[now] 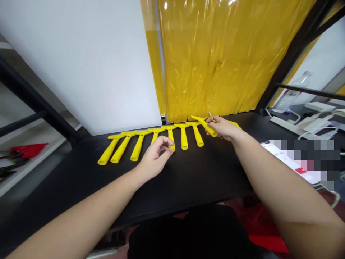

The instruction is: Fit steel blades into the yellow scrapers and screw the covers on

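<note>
Glossy yellow plastic sheeting (215,61) hangs behind a matte black desk (210,172). Seven yellow T-shaped tools with hollow round handles (137,146) lie there in a row. Right of them, the right grip (223,127) grasps another yellow tool (204,123) between thumb and fingers. The left grip (155,156) curls loosely at the row's fifth handle; whether it holds that, I cannot tell.

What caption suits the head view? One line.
Right hand holds a yellow handle beside a row of handles on a black table.
</note>
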{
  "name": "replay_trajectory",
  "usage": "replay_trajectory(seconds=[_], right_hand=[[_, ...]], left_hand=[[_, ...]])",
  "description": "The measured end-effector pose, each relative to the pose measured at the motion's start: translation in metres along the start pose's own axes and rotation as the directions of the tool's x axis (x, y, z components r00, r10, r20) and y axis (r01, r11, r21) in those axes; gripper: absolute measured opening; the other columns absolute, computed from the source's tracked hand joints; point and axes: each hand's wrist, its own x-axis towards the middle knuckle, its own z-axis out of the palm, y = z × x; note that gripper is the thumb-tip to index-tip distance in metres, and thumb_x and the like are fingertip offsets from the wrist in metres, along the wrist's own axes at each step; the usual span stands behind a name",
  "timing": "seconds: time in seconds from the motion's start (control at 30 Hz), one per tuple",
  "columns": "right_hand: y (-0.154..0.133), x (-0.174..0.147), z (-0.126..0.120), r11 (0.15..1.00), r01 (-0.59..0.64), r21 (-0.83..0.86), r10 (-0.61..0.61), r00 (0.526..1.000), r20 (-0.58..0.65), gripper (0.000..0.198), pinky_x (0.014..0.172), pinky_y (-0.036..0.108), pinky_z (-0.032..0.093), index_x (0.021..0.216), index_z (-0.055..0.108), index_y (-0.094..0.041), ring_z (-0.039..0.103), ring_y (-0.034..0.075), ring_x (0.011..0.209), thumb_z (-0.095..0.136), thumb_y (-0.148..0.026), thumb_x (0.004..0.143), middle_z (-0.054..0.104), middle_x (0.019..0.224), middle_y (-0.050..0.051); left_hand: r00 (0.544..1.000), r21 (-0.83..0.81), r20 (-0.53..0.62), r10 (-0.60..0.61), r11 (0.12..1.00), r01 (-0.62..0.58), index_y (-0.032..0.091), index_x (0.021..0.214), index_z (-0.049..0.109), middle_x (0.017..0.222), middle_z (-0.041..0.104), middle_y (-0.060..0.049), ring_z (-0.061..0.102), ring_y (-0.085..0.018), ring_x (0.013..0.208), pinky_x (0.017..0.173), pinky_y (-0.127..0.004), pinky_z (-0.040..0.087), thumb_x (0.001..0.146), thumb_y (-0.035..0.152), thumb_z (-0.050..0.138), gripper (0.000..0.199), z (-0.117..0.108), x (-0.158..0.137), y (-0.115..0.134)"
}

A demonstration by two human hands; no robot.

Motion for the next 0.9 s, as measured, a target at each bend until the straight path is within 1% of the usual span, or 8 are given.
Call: replay_trajectory(seconds=[0.13,0.3,0.4,0.53,0.73,0.83,0.9], right_hand=[[0.009,0.009,0.005,0.997,-0.021,-0.074,0.02,1.0,-0.014,0.015,0.045,0.022,0.031,0.11,0.053,-0.023,0.057,0.014,0.055,0.056,-0.018,0.096,0.068,0.072,0.002],[0.016,0.015,0.005,0.98,-0.037,-0.197,0.018,0.995,-0.098,0.014,0.048,0.024,0.036,0.105,0.057,-0.023,0.051,0.014,0.056,0.064,-0.023,0.092,0.061,0.073,0.0],[0.016,0.014,0.003,0.963,-0.043,-0.267,0.011,0.992,-0.122,0.015,0.049,0.026,0.039,0.104,0.058,-0.023,0.052,0.016,0.058,0.066,-0.025,0.091,0.06,0.077,0.002],[0.016,0.013,-0.001,0.934,-0.061,-0.352,0.02,0.993,-0.119,0.017,0.05,0.028,0.04,0.104,0.059,-0.022,0.053,0.016,0.056,0.067,-0.03,0.092,0.061,0.079,0.003],[0.018,0.016,-0.007,0.876,-0.065,-0.479,0.031,0.996,-0.078,0.025,0.05,0.03,0.039,0.111,0.061,-0.02,0.052,0.017,0.048,0.066,-0.035,0.092,0.061,0.071,0.003],[0.018,0.015,-0.007,0.851,-0.058,-0.522,0.034,0.998,-0.054,0.024,0.052,0.03,0.04,0.112,0.062,-0.02,0.054,0.019,0.048,0.06,-0.035,0.094,0.06,0.063,0.002],[0.019,0.017,-0.007,0.834,-0.055,-0.55,0.034,0.998,-0.048,0.022,0.053,0.03,0.042,0.11,0.064,-0.02,0.056,0.019,0.048,0.061,-0.034,0.092,0.061,0.061,0.002]], left_hand=[[0.993,0.05,0.056,0.099,0.994,-0.102,0.022,0.102,0.062,0.107,0.06,-0.006,0.061,-0.018,0.097,0.087,-0.034,0.052,0.098,0.021,0.062,0.005,-0.001,0.001,-0.003],[0.981,0.128,0.103,0.166,0.976,-0.178,0.023,0.1,0.064,0.105,0.061,-0.006,0.061,-0.019,0.097,0.088,-0.035,0.051,0.098,0.017,0.06,0.007,-0.001,0.001,0.0],[0.977,0.153,0.127,0.171,0.97,-0.19,0.023,0.1,0.064,0.105,0.061,-0.006,0.06,-0.019,0.096,0.088,-0.036,0.051,0.098,0.016,0.059,0.009,-0.002,0.0,0.001],[0.972,0.172,0.155,0.175,0.964,-0.201,0.023,0.099,0.062,0.103,0.06,-0.005,0.058,-0.019,0.093,0.088,-0.036,0.05,0.098,0.015,0.059,0.009,-0.002,-0.001,0.0],[0.973,0.177,0.163,0.165,0.965,-0.193,0.023,0.098,0.063,0.104,0.061,-0.006,0.058,-0.019,0.093,0.087,-0.037,0.052,0.099,0.017,0.059,0.007,-0.003,-0.001,-0.001],[0.973,0.179,0.164,0.165,0.965,-0.194,0.022,0.097,0.064,0.106,0.062,-0.007,0.058,-0.019,0.093,0.086,-0.036,0.051,0.099,0.017,0.06,0.007,-0.004,0.0,0.0],[0.972,0.18,0.169,0.166,0.964,-0.196,0.022,0.098,0.064,0.106,0.062,-0.007,0.058,-0.019,0.093,0.086,-0.036,0.051,0.099,0.016,0.06,0.007,-0.003,0.0,0.0]])
